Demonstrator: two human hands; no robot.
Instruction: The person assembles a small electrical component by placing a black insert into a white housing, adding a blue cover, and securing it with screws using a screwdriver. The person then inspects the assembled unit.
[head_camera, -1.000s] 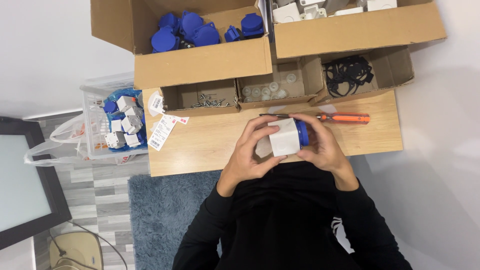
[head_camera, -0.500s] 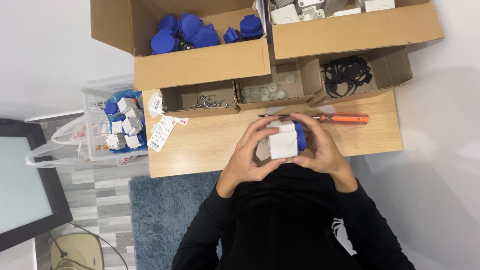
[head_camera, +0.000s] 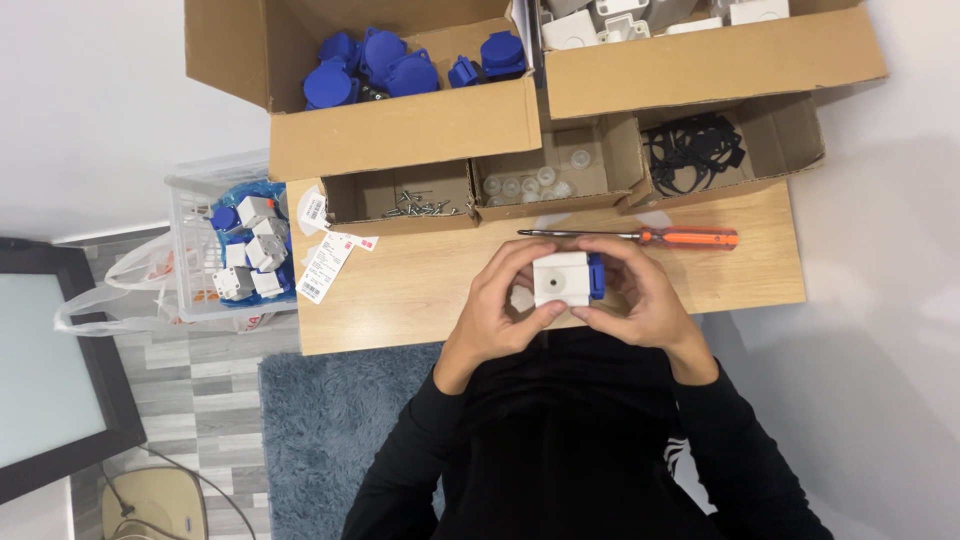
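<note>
Both of my hands hold a white box-shaped socket housing (head_camera: 560, 279) with a blue cover on its right side, just above the wooden table (head_camera: 420, 290). My left hand (head_camera: 497, 305) grips its left and lower sides. My right hand (head_camera: 640, 297) wraps the right side over the blue part. A small round hole shows on the white face turned toward me. An orange-handled screwdriver (head_camera: 690, 237) lies on the table just beyond my fingers.
Cardboard boxes line the far edge: blue socket covers (head_camera: 400, 70), white housings (head_camera: 640, 15), screws (head_camera: 415, 205), clear round pieces (head_camera: 535, 180), black gaskets (head_camera: 695, 145). A basket of assembled units (head_camera: 245, 255) stands left of the table, with paper labels (head_camera: 325, 262) nearby.
The housing has been turned slightly in my hands, so its white face with the hole now faces me. Both hands stay in the same place.
</note>
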